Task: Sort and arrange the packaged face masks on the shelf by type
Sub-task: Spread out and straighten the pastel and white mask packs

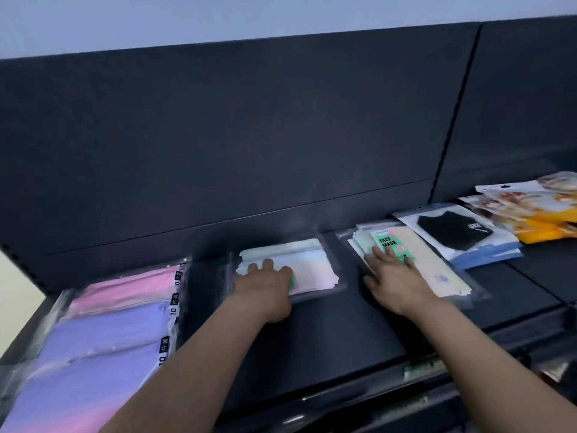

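Packaged face masks [312, 268], a pastel set in clear plastic, lie flat at frame centre on a dark shelf [327, 339], long side running left to right; the left hand [265, 282] rests on their near left corner, fingers loosely bent. Just right, the right hand [390, 276] presses spread, straight fingers on a peach pack [437, 273] angled toward lower right, its green label [387, 242] reading "FACE MASK". Pink and purple packs [103, 339] marked "10" fill the lower left; a black mask pack [452, 232] and orange packs [537, 217] sit at right
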### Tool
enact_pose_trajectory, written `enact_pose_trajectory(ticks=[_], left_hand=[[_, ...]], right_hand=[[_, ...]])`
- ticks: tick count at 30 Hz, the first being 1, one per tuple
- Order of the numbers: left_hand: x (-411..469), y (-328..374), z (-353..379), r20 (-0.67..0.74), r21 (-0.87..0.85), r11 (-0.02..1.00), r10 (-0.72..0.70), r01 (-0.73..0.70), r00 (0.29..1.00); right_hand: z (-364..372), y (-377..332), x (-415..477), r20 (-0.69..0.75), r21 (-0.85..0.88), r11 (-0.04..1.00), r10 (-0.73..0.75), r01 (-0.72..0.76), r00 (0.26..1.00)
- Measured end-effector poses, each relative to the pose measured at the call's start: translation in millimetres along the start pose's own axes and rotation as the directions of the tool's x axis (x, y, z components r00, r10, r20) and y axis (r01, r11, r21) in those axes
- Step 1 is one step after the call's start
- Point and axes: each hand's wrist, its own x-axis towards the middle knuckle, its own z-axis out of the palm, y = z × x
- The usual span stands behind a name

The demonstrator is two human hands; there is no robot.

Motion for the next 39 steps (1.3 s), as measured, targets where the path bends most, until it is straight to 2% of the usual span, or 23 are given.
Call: enact_pose_trajectory(ticks=[2, 4, 7, 10, 12, 14, 15, 17, 22, 25, 28, 30, 32, 34, 37, 39], left_hand=[[3, 18, -9, -0.168, -0.089, 0.994, 0.049, -0.065, 0.985], [4, 40, -18, -0.250, -0.220, 0.960, 0.114, -0.171, 0.962], [12, 76, -24, -0.256, -0.278, 0.916, 0.220, -0.290, 0.941], [27, 116, -24, -0.336, -0.272, 0.897, 0.250, -0.348, 0.908], [37, 143, -21, -0.322, -0.281, 0.896, 0.250, -0.345, 0.913], [47, 162, -19, -0.267, -0.295, 0.910, 0.213, -0.290, 0.940], [52, 169, -19, -0.244, -0.292, 0.924, 0.179, -0.248, 0.953], [59, 178, -19, -0.222, -0.244, 0.952, 0.132, -0.186, 0.966], [55, 192, -15, -0.125, -0.017, 0.979, 0.201, -0.204, 0.972], [51, 203, -20, -0.210, 0.120, 0.981, 0.178, -0.155, 0.961], [54, 209, -28, -0.233, 0.307, 0.924, 0.305, -0.228, 0.923], [60, 207, -31, -0.156, 0.327, 0.903, 0.343, -0.279, 0.926], [63, 204, -32, -0.108, 0.262, 0.915, 0.344, -0.307, 0.933], [62, 200, -29, -0.164, 0.175, 0.917, 0.385, -0.357, 0.908], [57, 194, -27, -0.361, 0.221, 0.863, 0.505, -0.454, 0.784], [53, 185, -26, -0.482, 0.225, 0.887, 0.460, -0.402, 0.745]], right_hand=[[-6, 6, -4, -0.141, 0.095, 0.995, 0.039, -0.026, 0.989], [-12, 18, -7, -0.211, 0.116, 0.991, 0.089, -0.066, 0.973], [-20, 47, -9, -0.207, 0.078, 0.992, 0.109, -0.094, 0.972], [-31, 77, 1, -0.171, 0.101, 0.995, 0.042, -0.025, 0.984], [-35, 94, 4, -0.078, 0.134, 0.991, -0.005, 0.015, 0.997], [-37, 109, 7, 0.010, 0.116, 0.993, 0.017, -0.018, 1.000], [-39, 118, 9, 0.011, 0.082, 0.996, 0.035, -0.036, 0.999], [-41, 133, 17, -0.029, 0.039, 0.998, 0.055, -0.054, 0.998], [-41, 155, 35, -0.115, 0.019, 1.000, 0.017, -0.015, 0.993], [-41, 164, 35, -0.157, 0.121, 0.991, -0.045, 0.064, 0.987], [-35, 168, 35, -0.117, 0.158, 0.972, -0.159, 0.176, 0.980], [-31, 169, 36, -0.101, 0.205, 0.955, -0.197, 0.214, 0.975], [-31, 172, 35, -0.077, 0.235, 0.947, -0.204, 0.217, 0.976], [-32, 173, 32, -0.037, 0.268, 0.934, -0.235, 0.236, 0.971], [-38, 170, 26, -0.065, 0.344, 0.904, -0.247, 0.254, 0.967], [-45, 166, 22, -0.132, 0.390, 0.894, -0.185, 0.223, 0.974]])
